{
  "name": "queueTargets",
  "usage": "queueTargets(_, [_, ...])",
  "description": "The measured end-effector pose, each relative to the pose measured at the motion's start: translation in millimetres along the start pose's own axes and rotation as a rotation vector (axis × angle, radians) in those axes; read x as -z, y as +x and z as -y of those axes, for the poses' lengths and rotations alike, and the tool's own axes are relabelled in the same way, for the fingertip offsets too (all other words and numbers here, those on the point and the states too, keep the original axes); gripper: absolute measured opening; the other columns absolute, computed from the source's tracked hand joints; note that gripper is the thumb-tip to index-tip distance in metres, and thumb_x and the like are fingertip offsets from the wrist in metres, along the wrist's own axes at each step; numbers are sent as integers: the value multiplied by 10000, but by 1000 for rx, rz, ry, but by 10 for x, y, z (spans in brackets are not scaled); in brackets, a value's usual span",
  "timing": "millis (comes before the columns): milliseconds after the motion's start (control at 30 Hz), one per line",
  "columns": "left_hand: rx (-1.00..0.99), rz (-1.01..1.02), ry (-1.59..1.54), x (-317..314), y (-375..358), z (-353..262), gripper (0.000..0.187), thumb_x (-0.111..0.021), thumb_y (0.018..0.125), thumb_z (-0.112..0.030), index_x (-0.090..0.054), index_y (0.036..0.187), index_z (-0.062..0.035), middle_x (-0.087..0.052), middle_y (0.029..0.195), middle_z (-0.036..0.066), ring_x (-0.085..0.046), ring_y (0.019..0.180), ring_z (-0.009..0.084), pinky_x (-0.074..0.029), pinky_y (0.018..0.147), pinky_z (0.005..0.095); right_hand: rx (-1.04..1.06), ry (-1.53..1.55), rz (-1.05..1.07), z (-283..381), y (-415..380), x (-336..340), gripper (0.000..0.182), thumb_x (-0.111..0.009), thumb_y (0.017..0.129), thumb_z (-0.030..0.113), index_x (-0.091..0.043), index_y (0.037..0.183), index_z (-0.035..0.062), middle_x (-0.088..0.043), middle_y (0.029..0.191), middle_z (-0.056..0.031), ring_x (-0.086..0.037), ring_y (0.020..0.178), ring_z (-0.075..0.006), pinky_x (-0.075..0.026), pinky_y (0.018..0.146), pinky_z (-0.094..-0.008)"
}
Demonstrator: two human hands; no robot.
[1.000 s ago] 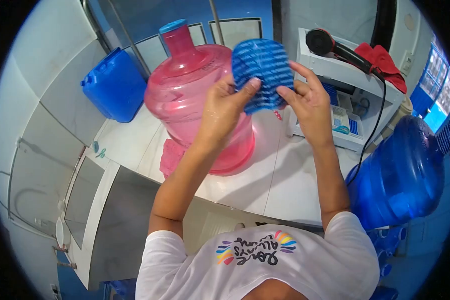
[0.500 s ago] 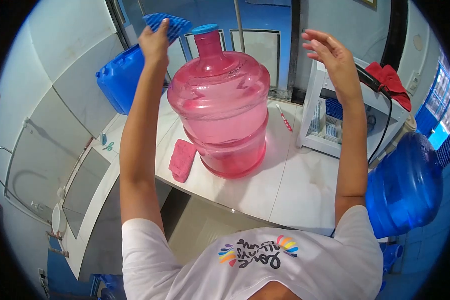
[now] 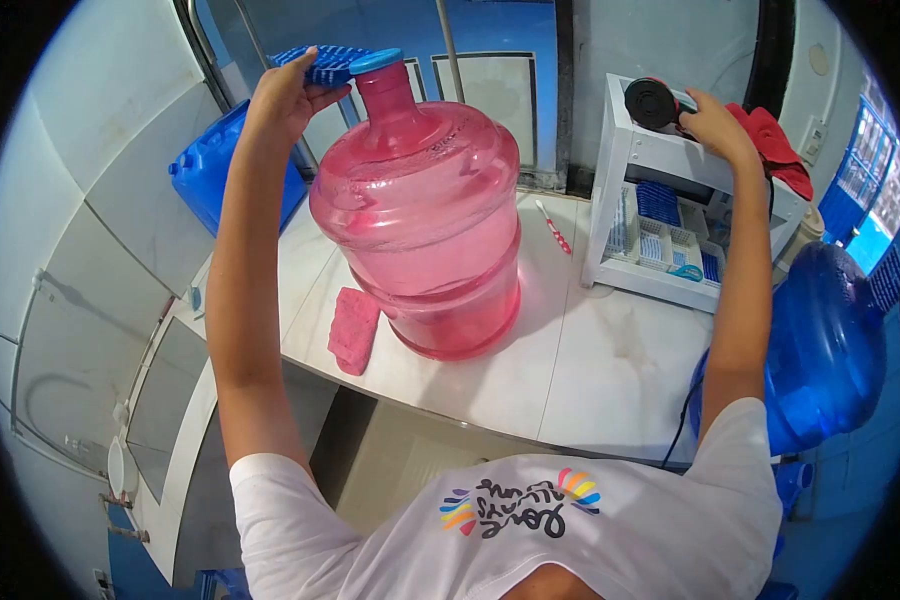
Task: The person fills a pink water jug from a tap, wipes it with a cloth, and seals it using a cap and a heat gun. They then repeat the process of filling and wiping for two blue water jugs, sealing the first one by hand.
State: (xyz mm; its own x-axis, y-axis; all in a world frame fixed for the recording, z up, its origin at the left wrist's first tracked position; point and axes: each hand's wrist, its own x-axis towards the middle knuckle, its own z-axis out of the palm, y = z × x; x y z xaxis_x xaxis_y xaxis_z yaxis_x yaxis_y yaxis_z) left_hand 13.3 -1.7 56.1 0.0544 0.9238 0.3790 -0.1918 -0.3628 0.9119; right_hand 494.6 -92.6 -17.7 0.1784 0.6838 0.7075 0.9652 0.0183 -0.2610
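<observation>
A large pink water jug (image 3: pixel 425 220), capped in light blue (image 3: pixel 377 61), stands upright on the white tiled counter. At its neck, my left hand (image 3: pixel 285 100) pinches a blue patterned plastic seal (image 3: pixel 325 66) right beside the cap; whether they touch is hard to tell. My right hand (image 3: pixel 715 122) is closed around the handle of what looks like a heat gun (image 3: pixel 652 103), over the top of a small white shelf (image 3: pixel 660 150). Its round black end faces me. A pink folded cloth (image 3: pixel 354 331) lies against the jug's lower left side.
A red-and-white toothbrush (image 3: pixel 553 228) lies right of the jug. The shelf holds small baskets (image 3: pixel 660 243), with a red cloth (image 3: pixel 773 150) at its top right. A blue jerrycan (image 3: pixel 225 170) stands behind left, a blue water jug (image 3: pixel 825 350) at far right.
My right hand has moved right and down onto the heat gun, which has turned and lifted at the shelf top. My left hand has brought the blue seal lower, close to the cap.
</observation>
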Motion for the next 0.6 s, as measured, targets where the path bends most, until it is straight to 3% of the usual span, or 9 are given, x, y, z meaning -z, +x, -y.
queueTargets(67, [-1, 8, 13, -50, -8, -23, 255, -473, 913, -149, -477, 980, 97, -600, 888, 190, -639, 779, 289, -554, 771, 433, 31, -118, 126, -54, 155, -35, 466, -548, 729, 184, -540, 1137, -41, -593, 1069, -240, -574, 1006, -357, -431, 872, -356])
queueTargets(133, [-37, -31, 3, -103, 69, -5, 261, -456, 921, -170, -489, 978, 83, -602, 896, 185, -637, 788, 284, -555, 761, 421, -134, -212, 524, -33, 307, 2, 480, -565, 649, 127, -552, 1093, -55, -616, 996, -247, -613, 917, -321, -468, 780, -346])
queueTargets(167, [-36, -28, 2, -119, 94, 5, 261, -456, 921, -170, -489, 978, 83, -602, 896, 185, -637, 788, 284, -555, 761, 421, -137, -213, 524, -27, 335, -8, 480, -565, 649, 127, -552, 1093, -55, -616, 996, -247, -613, 917, -321, -468, 780, -346])
queueTargets(233, [2, -23, 160, -140, 179, 18, 264, -457, 921, -192, -504, 991, 59, -606, 903, 164, -635, 795, 276, -547, 760, 426, -121, -299, 619, 21, 382, -31, 406, -575, 616, 104, -591, 987, -60, -634, 904, -242, -631, 819, -333, -483, 693, -374])
queueTargets(300, [17, 50, 104, 91, 415, 95, 263, -465, 917, -194, -510, 1007, 49, -608, 904, 156, -634, 792, 277, -541, 765, 429, -76, -297, 598, 68, 402, -48, 310, -591, 563, 111, -661, 834, -21, -651, 834, -221, -647, 749, -329, -493, 681, -400])
queueTargets(367, [88, 222, -53, 295, 742, 213, 274, -482, 906, -192, -513, 1056, 35, -609, 925, 148, -628, 816, 277, -526, 788, 430, -63, -427, 716, -26, 516, -1, 467, -597, 589, 179, -612, 1015, -12, -618, 1002, -244, -621, 900, -325, -479, 762, -387])
queueTargets(433, [83, 205, -71, 77, 326, 51, 262, -486, 905, -200, -514, 1065, 6, -605, 973, 128, -614, 865, 247, -522, 789, 404, -34, -290, 539, -389, 695, 241, 582, -643, 625, 306, -560, 1130, 29, -566, 1143, -222, -560, 1047, -320, -428, 901, -391])
queueTargets(467, [108, 176, 19, 191, 422, 59, 256, -486, 906, -201, -511, 1068, -4, -607, 975, 116, -617, 865, 234, -518, 805, 393, -67, -306, 529, -911, 775, 238, 582, -643, 625, 306, -560, 1130, 29, -566, 1143, -222, -560, 1047, -320, -428, 901, -391])
queueTargets(600, [103, 113, 28, 131, 263, 31, 233, -485, 911, -208, -513, 1029, -10, -611, 948, 106, -622, 829, 212, -517, 805, 373, -584, -844, 544, -2247, 738, 17, 753, -616, 693, 588, -448, 1261, 122, -543, 1204, -159, -483, 1155, -317, -370, 985, -412])
